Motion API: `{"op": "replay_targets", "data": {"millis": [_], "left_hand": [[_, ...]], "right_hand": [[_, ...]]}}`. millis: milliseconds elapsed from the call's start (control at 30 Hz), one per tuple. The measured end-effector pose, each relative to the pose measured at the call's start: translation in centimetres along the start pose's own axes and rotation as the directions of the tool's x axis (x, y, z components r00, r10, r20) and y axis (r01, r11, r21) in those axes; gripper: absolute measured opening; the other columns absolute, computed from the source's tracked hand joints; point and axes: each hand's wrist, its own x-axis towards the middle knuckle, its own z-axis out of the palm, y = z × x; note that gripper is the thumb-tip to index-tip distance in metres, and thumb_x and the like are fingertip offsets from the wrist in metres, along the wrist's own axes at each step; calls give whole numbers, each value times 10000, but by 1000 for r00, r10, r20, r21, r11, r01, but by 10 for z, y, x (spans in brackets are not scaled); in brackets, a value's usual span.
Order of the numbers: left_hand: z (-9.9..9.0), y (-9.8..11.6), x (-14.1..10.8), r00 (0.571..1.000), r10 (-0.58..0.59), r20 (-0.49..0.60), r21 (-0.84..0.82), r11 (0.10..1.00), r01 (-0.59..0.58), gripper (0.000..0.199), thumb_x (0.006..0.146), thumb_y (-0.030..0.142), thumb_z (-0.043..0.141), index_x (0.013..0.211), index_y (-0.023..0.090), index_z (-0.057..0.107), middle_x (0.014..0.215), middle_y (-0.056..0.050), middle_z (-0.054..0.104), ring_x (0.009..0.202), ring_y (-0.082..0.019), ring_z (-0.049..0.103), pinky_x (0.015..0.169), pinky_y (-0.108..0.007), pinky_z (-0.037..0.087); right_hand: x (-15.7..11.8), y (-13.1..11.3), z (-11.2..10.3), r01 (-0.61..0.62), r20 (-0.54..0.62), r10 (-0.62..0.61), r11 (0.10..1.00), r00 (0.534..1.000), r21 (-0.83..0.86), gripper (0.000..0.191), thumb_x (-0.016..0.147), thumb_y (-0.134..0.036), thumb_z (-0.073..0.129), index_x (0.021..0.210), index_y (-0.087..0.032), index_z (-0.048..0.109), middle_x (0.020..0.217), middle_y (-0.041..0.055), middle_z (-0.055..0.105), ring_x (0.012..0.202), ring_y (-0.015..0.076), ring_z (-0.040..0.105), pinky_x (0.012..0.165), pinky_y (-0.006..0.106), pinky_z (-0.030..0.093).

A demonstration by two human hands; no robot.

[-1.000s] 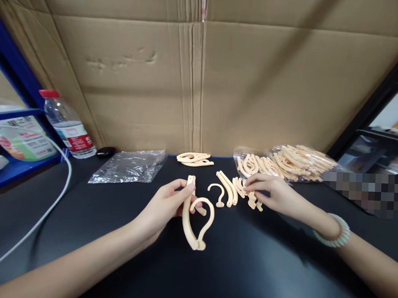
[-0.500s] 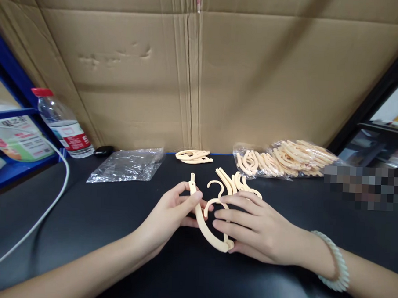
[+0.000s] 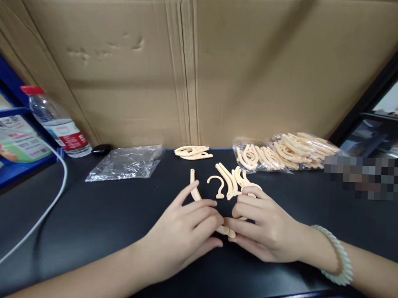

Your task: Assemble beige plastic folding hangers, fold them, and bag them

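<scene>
Both hands meet low in the middle over a cream curved plastic piece [image 3: 195,192]. My left hand [image 3: 185,227] lies over this piece, its fingers curled around the middle part and hiding it. At the piece's lower right end, my right hand [image 3: 268,226] pinches the joint between thumb and index finger. Just beyond the hands, a cream hook [image 3: 221,185] lies on the black table [image 3: 116,233]. Several curved cream arms [image 3: 229,181] rest beside it, partly behind my right hand.
Folded cream pieces [image 3: 192,152] lie near the cardboard wall [image 3: 130,67]. Filled clear bags [image 3: 294,151] are at the back right. An empty plastic bag [image 3: 126,162], a black mouse [image 3: 101,149], a bottle [image 3: 59,125] and a white cable [image 3: 63,185] are on the left.
My left hand has moved right and down along the curved piece, toward my right hand. My right hand's fingers have curled in, and the hook now shows whole. The view has shifted slightly.
</scene>
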Motion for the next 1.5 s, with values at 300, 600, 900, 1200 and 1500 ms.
{"op": "replay_targets", "data": {"millis": [300,600,900,1200,1500], "left_hand": [[4,10,6,977,1,214,106,994,-24,153,944,166,443,805,176,507,782,-7,585,670,-168,550,770,-365,493],[1,12,3,969,33,246,116,991,-63,214,986,228,389,829,189,529,762,11,584,519,-143,477,472,-289,374],[-10,9,8,944,326,47,282,903,-325,266,955,119,427,736,175,567,667,13,604,511,-121,473,483,-286,330],[-29,-46,8,961,13,275,147,988,-55,181,981,224,439,918,172,601,862,-47,667,869,-200,592,856,-345,419],[-27,-54,2,955,-111,275,9,994,113,159,899,96,523,1003,175,613,996,-68,600,955,-195,553,856,-319,474]], "right_hand": [[5,-11,0,52,-8,-52,996,999,-73,215,922,-206,519,768,-128,647,663,9,487,660,148,390,879,363,374],[3,-14,0,-135,95,112,949,989,284,223,923,-299,551,776,-151,632,672,-9,485,676,132,431,859,357,346],[6,2,-6,-381,64,419,738,906,558,152,881,-304,625,847,-179,705,617,-18,537,620,121,487,657,293,394],[0,28,1,-394,-50,467,795,883,461,125,878,-253,618,964,-216,700,881,48,647,874,183,586,816,353,468],[15,34,14,-359,50,357,908,933,214,154,888,-220,617,1020,-220,696,964,59,656,1000,212,540,952,460,390]]}}
